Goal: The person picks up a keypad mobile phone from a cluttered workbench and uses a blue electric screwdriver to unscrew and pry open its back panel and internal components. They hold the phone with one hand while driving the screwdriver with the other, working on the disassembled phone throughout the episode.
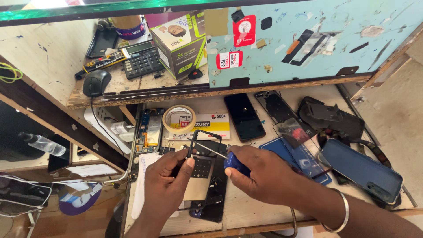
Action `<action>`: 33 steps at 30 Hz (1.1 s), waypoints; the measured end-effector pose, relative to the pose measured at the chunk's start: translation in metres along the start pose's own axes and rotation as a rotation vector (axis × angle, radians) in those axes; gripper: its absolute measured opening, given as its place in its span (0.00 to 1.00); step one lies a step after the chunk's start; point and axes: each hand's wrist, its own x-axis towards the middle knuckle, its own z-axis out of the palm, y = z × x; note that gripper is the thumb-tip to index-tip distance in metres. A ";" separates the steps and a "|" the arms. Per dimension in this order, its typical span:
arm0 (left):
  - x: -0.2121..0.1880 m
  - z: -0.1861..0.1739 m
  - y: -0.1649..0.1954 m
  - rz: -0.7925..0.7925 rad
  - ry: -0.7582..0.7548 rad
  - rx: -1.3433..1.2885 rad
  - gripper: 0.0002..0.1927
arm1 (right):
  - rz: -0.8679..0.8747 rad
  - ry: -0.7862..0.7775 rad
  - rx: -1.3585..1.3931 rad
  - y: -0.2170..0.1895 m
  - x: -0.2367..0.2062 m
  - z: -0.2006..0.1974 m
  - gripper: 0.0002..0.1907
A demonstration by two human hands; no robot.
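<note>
My left hand (166, 178) grips an opened phone body (200, 169) with a black frame and metal inner plate, held over the workbench (251, 211). My right hand (262, 174) holds a blue-handled screwdriver (232, 162); its thin metal shaft runs left and its tip rests at the upper left of the phone frame. A silver bangle (343, 211) is on my right wrist. Under the phone lies another dark phone part (213, 202).
A roll of tape (179, 118), an exposed circuit board (150, 132), a black phone (244, 117), back covers and a blue case (361, 169) lie around. The upper shelf holds a calculator (142, 61), mouse (96, 82) and a box (180, 42). A light blue panel (308, 39) stands behind.
</note>
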 end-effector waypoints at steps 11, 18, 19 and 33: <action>-0.003 -0.001 0.000 -0.039 -0.062 -0.042 0.13 | 0.007 -0.001 0.016 0.001 0.001 -0.003 0.19; -0.001 0.000 0.003 -0.038 -0.048 -0.019 0.12 | 0.088 -0.036 0.026 -0.004 -0.002 -0.001 0.22; -0.002 -0.001 0.003 -0.034 -0.051 -0.003 0.12 | 0.048 -0.018 0.025 -0.003 -0.002 0.000 0.23; -0.001 0.000 0.004 0.002 -0.053 0.016 0.12 | 0.060 -0.010 0.016 -0.001 0.000 -0.002 0.20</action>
